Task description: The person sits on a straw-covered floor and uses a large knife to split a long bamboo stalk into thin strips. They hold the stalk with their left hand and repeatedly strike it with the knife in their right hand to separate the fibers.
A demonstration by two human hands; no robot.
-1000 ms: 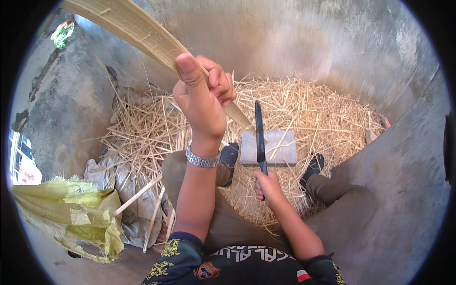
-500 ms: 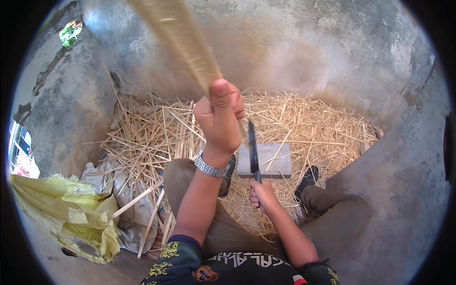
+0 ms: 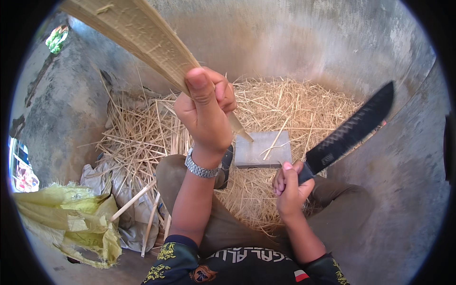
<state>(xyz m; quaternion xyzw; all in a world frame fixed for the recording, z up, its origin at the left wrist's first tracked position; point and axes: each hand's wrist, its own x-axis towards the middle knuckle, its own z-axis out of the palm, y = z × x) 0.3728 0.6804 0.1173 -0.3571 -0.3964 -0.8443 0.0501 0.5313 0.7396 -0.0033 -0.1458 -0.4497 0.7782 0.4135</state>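
Note:
My left hand [image 3: 206,110], with a metal watch on the wrist, grips a long pale bamboo slat [image 3: 142,40] that slants from the upper left down to a pointed tip over a grey stone block [image 3: 263,151]. My right hand [image 3: 289,183] is closed around the handle of a black machete [image 3: 351,129], whose blade angles up and out to the right, away from the slat. The block lies on a bed of straw-like shavings [image 3: 294,107] in front of my knees.
Grey concrete walls [image 3: 285,42] curve around the straw pile. A yellow woven sack [image 3: 71,221] and crumpled grey cloth [image 3: 121,199] lie at the lower left, with a few loose sticks [image 3: 149,221] beside my left leg.
The machete has swung from upright beside the slat out to the right, blade now pointing up-right. My left hand has shifted the slat so its tip points at the stone block.

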